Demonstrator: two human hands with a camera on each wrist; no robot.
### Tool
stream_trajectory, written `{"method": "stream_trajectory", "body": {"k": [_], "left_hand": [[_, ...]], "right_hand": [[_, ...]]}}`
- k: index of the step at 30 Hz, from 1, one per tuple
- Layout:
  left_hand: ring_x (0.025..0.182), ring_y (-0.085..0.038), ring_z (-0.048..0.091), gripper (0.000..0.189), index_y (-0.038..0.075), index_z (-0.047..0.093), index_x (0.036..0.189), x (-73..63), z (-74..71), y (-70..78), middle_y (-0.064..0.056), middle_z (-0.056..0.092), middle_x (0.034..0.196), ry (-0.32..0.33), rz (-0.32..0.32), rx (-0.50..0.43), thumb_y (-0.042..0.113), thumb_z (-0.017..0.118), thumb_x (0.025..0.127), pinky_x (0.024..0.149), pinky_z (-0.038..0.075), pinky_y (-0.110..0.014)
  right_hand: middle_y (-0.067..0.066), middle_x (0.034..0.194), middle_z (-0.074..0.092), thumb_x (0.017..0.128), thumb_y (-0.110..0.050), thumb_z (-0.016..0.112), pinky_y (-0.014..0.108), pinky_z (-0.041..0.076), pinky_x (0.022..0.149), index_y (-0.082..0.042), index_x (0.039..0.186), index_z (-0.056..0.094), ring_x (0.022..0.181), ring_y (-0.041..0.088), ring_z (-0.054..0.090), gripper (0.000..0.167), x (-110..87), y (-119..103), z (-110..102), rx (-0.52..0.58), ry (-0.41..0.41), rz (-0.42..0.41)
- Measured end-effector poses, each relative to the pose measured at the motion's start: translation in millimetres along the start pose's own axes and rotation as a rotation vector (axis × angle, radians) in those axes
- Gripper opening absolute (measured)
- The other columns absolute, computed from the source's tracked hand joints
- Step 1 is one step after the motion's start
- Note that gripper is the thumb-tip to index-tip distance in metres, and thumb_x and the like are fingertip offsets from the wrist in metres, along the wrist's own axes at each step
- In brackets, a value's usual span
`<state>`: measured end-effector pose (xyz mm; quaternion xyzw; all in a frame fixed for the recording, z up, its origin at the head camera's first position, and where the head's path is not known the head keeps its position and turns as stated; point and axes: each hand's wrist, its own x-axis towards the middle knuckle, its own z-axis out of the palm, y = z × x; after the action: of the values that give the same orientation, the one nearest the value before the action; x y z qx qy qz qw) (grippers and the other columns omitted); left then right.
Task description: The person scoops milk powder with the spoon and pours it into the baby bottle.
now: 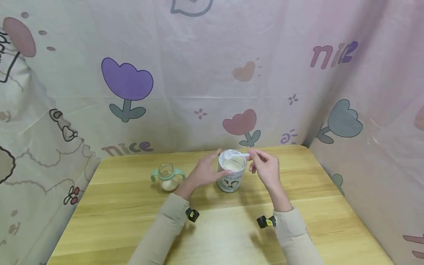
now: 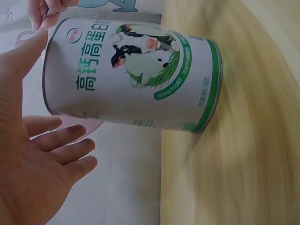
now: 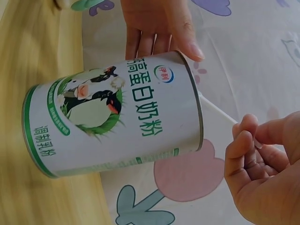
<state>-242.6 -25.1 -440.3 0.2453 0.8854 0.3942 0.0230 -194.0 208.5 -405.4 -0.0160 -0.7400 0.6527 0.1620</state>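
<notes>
A white and green milk powder can (image 1: 229, 183) with a cow picture stands upright on the table, its top uncovered and pale powder showing inside. My right hand (image 1: 267, 169) pinches the handle of a white scoop (image 1: 237, 155), whose bowl is over the can's mouth. In the right wrist view the scoop's thin handle (image 3: 219, 110) runs from the fingers to behind the can's rim. My left hand (image 1: 206, 171) is at the can's left side, thumb at the rim and fingers spread, as the left wrist view shows the fingers (image 2: 70, 152) fairly straight beside it.
Left of the can stands a baby bottle (image 1: 169, 184) with green handles, uncapped, with whitish powder in its lower part. The wooden table (image 1: 139, 221) meets a patterned cloth (image 1: 185, 121) at its back edge. More cloth hangs at both sides.
</notes>
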Motion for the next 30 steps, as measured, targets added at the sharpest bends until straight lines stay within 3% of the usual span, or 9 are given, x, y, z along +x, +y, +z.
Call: {"method": "stream_trajectory", "body": {"k": [7, 11, 14, 18, 21, 25, 30], "left_hand": [[0.155, -0.039, 0.039, 0.109, 0.011, 0.032, 0.166, 0.5, 6.0, 1.1, -0.012, 0.038, 0.170, -0.004, -0.026, -0.003, 0.068, 0.078, 0.084, 0.123, 0.033, -0.065], [0.153, -0.042, 0.041, 0.108, 0.012, 0.032, 0.166, 0.8, 8.1, 1.8, -0.014, 0.041, 0.168, -0.001, -0.027, -0.002, 0.067, 0.078, 0.085, 0.122, 0.035, -0.067], [0.152, -0.043, 0.042, 0.108, 0.013, 0.031, 0.167, 0.8, 8.9, 2.5, -0.014, 0.042, 0.167, -0.001, -0.032, -0.003, 0.068, 0.077, 0.086, 0.121, 0.036, -0.067], [0.151, -0.041, 0.045, 0.107, 0.014, 0.032, 0.166, 1.3, 9.4, 2.3, -0.013, 0.044, 0.166, 0.003, -0.028, -0.003, 0.067, 0.078, 0.086, 0.120, 0.037, -0.068], [0.149, -0.038, 0.048, 0.105, 0.013, 0.034, 0.166, 1.4, 9.5, 2.0, -0.012, 0.048, 0.164, 0.005, -0.014, -0.004, 0.065, 0.079, 0.086, 0.121, 0.036, -0.067], [0.146, -0.034, 0.052, 0.103, 0.013, 0.036, 0.165, 1.5, 9.8, 1.7, -0.011, 0.052, 0.161, 0.009, 0.005, -0.007, 0.064, 0.078, 0.087, 0.122, 0.034, -0.067], [0.144, -0.032, 0.055, 0.101, 0.013, 0.037, 0.164, 2.5, 10.7, 0.8, -0.011, 0.055, 0.159, 0.013, 0.023, -0.013, 0.064, 0.078, 0.087, 0.122, 0.033, -0.068]], "right_hand": [[0.009, 0.087, 0.076, 0.102, -0.023, 0.072, 0.022, 0.056, 0.054, 0.005, 0.115, 0.076, 0.053, 0.008, 0.062, 0.031, -0.5, 2.8, -3.5, -0.036, -0.005, 0.007], [0.019, 0.093, 0.077, 0.103, -0.022, 0.071, 0.022, 0.057, 0.056, 0.004, 0.116, 0.077, 0.055, 0.009, 0.063, 0.030, 0.1, 3.9, -4.5, -0.098, -0.033, 0.010], [0.020, 0.090, 0.077, 0.103, -0.018, 0.069, 0.022, 0.056, 0.056, 0.003, 0.116, 0.077, 0.056, 0.010, 0.063, 0.026, 0.1, 3.8, -4.0, -0.151, -0.060, -0.008], [0.019, 0.078, 0.075, 0.101, -0.014, 0.068, 0.022, 0.051, 0.049, 0.000, 0.115, 0.079, 0.056, 0.017, 0.065, 0.022, 0.5, 4.2, -2.3, -0.246, -0.081, -0.069], [0.019, 0.084, 0.076, 0.100, -0.013, 0.068, 0.021, 0.044, 0.045, -0.002, 0.114, 0.079, 0.058, 0.022, 0.067, 0.021, 1.1, 5.1, -0.8, -0.325, -0.093, -0.120], [0.018, 0.099, 0.078, 0.100, -0.010, 0.068, 0.021, 0.042, 0.043, -0.003, 0.115, 0.079, 0.057, 0.017, 0.065, 0.021, 1.5, 4.5, 1.2, -0.411, -0.119, -0.179], [0.016, 0.100, 0.077, 0.098, -0.009, 0.069, 0.021, 0.040, 0.045, -0.002, 0.112, 0.080, 0.052, 0.007, 0.050, 0.019, 2.2, 1.7, 3.6, -0.522, -0.147, -0.284]]}}
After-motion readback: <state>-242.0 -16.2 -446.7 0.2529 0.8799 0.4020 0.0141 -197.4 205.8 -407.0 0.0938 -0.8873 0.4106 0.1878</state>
